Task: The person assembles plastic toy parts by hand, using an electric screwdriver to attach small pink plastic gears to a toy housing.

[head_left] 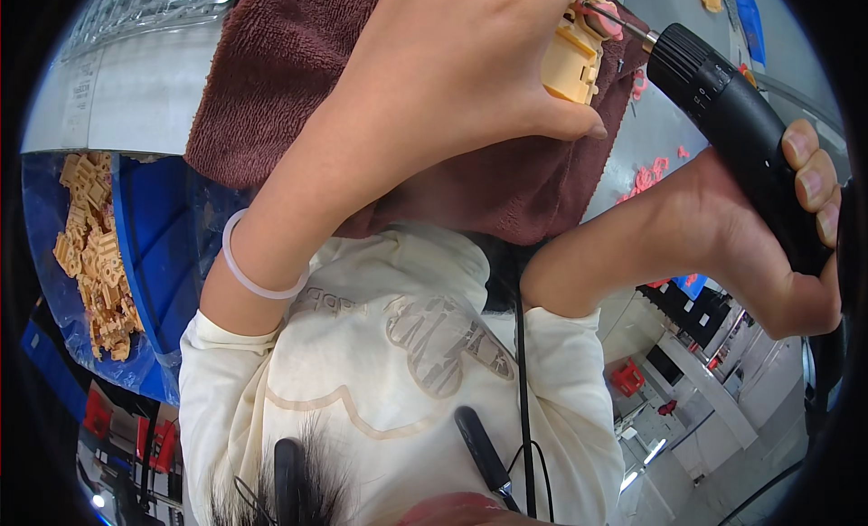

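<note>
Near the top edge, my left hand [479, 69] is closed around a pale yellow plastic housing [571, 60], its thumb along the near side. Part of the housing is hidden by the hand and cut off by the picture's edge. A small pink plastic piece [608, 21] sits on the housing's right side. From the right, my right hand [741, 232] grips a black electric screwdriver [723, 96] by its body. The screwdriver's thin bit reaches to the housing beside the pink piece; whether a screw is under the tip I cannot tell.
A brown towel [262, 83] covers the work surface beneath my left arm. At left, a blue bin [158, 246] lined with clear plastic holds many yellow plastic parts [95, 255]. Loose pink parts [644, 178] lie right of the towel. Clear plastic trays [145, 10] stand at the upper left.
</note>
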`<state>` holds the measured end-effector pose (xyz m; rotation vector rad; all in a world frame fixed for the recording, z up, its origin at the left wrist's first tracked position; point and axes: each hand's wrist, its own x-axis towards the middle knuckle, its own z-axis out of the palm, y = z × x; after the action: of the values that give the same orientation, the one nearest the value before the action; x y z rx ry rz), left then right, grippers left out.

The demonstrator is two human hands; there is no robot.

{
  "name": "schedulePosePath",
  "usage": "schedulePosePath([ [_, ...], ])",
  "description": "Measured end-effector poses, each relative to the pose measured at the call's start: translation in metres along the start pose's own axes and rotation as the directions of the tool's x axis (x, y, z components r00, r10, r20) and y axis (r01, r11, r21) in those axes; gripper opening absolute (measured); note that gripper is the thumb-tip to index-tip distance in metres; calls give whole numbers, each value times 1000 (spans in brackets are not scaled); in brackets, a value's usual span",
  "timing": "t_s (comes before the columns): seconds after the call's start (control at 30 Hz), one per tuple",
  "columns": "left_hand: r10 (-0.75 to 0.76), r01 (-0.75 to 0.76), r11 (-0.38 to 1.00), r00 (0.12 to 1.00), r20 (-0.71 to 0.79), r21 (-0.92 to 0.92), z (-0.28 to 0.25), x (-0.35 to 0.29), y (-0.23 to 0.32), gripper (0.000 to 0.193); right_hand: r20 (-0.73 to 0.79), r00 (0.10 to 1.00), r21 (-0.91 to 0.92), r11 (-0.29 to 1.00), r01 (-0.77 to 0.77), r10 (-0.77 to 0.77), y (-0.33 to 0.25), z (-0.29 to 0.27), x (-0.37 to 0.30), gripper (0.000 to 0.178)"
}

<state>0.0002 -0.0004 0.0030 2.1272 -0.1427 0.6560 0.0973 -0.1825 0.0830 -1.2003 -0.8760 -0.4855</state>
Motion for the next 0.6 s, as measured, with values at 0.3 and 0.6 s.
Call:
schedulePosePath([
  [0.3,9,-9,1000,999,-41,2,1,-3,-3,75,-113,993,-88,995,-52,42,-12,2,-9,20],
  [0.6,20,-21,1000,997,-75,-18,2,-7,-8,71,-153,988,-147,989,-21,-1,-15,12,-15,19],
])
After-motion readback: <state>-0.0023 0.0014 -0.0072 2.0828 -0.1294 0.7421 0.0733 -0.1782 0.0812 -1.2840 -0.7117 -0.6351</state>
